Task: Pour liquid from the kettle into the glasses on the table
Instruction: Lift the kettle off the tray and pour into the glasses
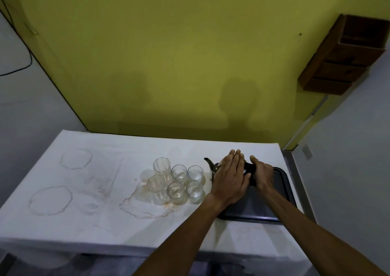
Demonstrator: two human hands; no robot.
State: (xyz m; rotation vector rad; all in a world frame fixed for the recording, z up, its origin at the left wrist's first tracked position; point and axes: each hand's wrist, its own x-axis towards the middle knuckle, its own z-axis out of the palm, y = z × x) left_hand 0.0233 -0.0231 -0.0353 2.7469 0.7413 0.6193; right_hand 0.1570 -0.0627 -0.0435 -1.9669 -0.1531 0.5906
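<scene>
Bare right hand [262, 175] gripping metal kettle [214, 167] handle, clear glasses [178, 180] beside

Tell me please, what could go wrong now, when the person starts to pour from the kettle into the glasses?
1. The six glasses stand packed together, so the kettle spout could knock one over or pour between rims.
2. The white cloth under them is already stained, so more spilling seems likely.
3. The left hand lies flat on the kettle; if the kettle is hot, it may burn.
</scene>
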